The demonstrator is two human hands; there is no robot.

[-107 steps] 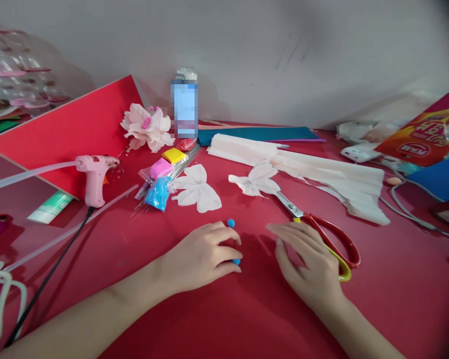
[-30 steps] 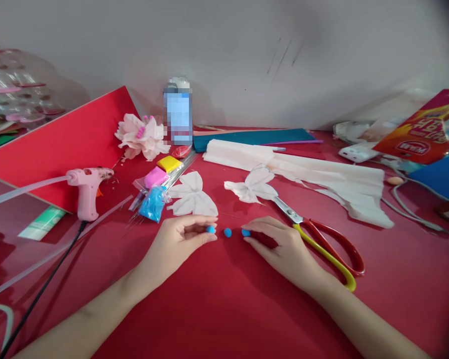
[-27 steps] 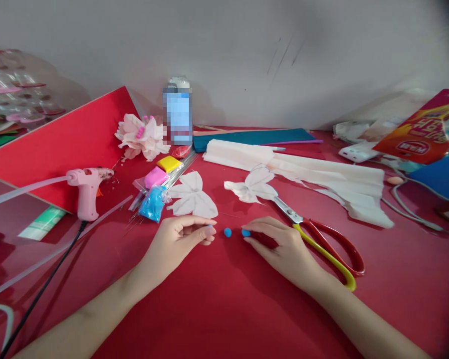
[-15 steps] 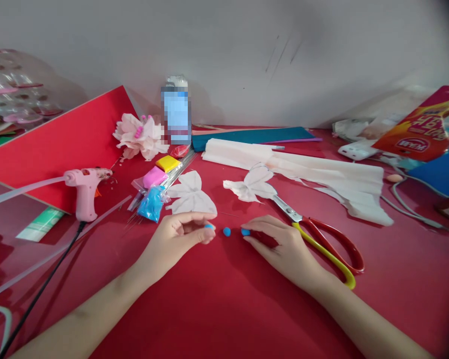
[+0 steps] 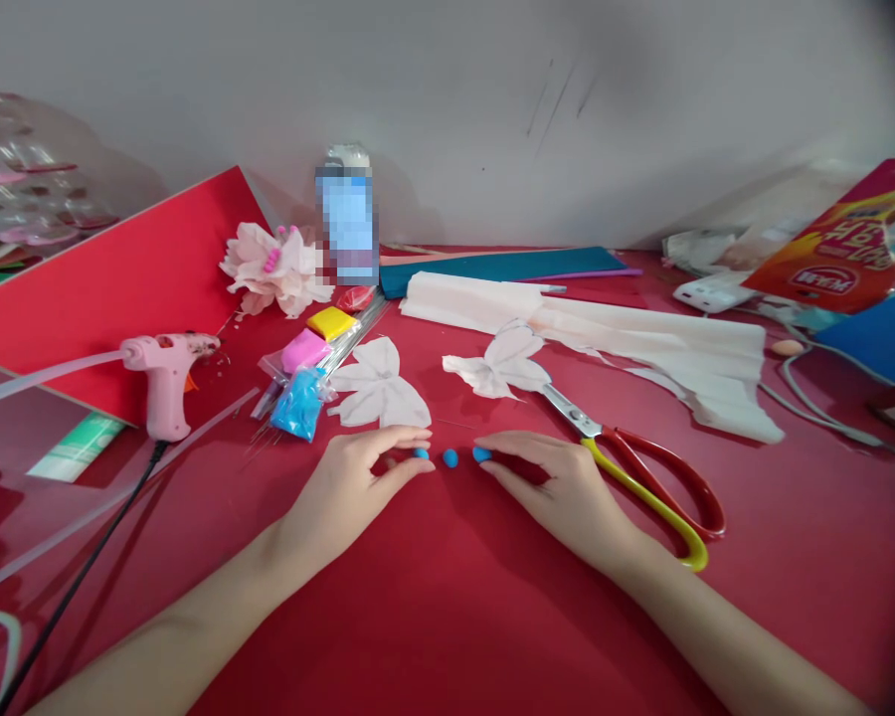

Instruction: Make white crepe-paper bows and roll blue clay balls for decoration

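Three small blue clay balls lie in a row on the red table (image 5: 447, 597). My left hand (image 5: 354, 487) pinches the left blue ball (image 5: 421, 453) between thumb and forefinger, low on the table. The middle blue ball (image 5: 450, 458) lies free between my hands. My right hand (image 5: 563, 487) rests on the table with its fingertips closed on the right blue ball (image 5: 481, 454).
Red and yellow scissors (image 5: 641, 477) lie just right of my right hand. Behind my hands are two white paper butterflies (image 5: 379, 383), clay packets (image 5: 302, 398), white crepe paper (image 5: 641, 343) and a bottle (image 5: 347, 224). A pink glue gun (image 5: 164, 368) with its cord stands left.
Since 3.6 s ago both hands have moved forward and the three balls now stand in a row. Over the last second my left fingers shifted slightly on their ball.
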